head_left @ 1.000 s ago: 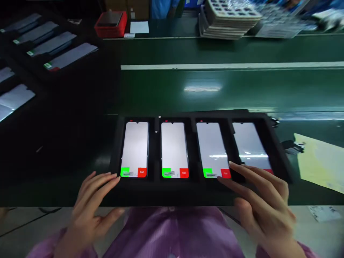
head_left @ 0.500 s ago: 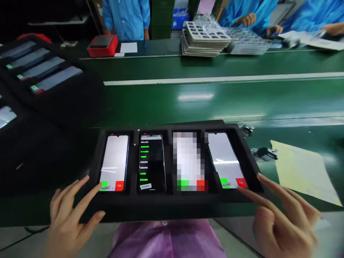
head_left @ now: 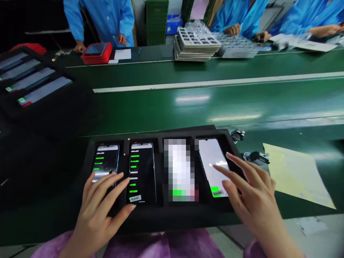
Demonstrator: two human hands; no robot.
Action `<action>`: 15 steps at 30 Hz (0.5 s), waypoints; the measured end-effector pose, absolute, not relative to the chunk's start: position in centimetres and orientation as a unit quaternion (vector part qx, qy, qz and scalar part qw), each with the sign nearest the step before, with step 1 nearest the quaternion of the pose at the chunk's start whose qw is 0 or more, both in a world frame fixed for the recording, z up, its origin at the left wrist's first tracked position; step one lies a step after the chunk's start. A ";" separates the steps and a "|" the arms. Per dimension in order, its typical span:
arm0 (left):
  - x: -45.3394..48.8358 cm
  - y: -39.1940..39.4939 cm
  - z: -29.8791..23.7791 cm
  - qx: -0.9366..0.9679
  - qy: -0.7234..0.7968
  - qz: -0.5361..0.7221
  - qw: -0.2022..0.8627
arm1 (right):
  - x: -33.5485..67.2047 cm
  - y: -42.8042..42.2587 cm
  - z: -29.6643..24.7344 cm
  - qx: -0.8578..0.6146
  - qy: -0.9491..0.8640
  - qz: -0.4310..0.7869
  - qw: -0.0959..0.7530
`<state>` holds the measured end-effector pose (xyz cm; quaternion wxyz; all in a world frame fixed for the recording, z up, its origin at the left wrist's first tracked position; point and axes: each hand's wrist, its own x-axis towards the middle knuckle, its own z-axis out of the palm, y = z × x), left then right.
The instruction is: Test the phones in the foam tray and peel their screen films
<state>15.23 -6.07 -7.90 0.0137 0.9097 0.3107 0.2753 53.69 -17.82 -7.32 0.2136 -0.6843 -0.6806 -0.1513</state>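
Note:
A black foam tray [head_left: 158, 211] in front of me holds several smartphones side by side. My left hand [head_left: 100, 209] is open, fingers spread over the lower part of the leftmost phone [head_left: 106, 152], its index fingertip at the left edge of the second phone [head_left: 142, 168]. Both of these screens show dark lists with green and white lines. The third phone [head_left: 180, 165] is pixelated. Over the rightmost phone [head_left: 212, 154], which has a white screen and a green box, my right hand [head_left: 249, 190] is open with its index finger extended to the screen. Whether that fingertip touches is unclear.
Another black tray of phones [head_left: 40, 86] is at the left. Metal clips [head_left: 255, 157] and a yellowish sheet [head_left: 298, 175] lie right of my tray. Across the green bench stand a red case [head_left: 96, 53] and stacked white trays [head_left: 196, 43]; people in blue coats work there.
The leftmost phone's screen has gone from white to a dark list. My left hand has moved right over that phone, and my right hand has moved left and up over the rightmost screen.

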 end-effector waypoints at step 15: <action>18.1 -4.1 -8.2 0.885 0.424 0.181 -0.064 | 53.8 -16.1 -7.3 -0.584 -0.781 -0.088 0.203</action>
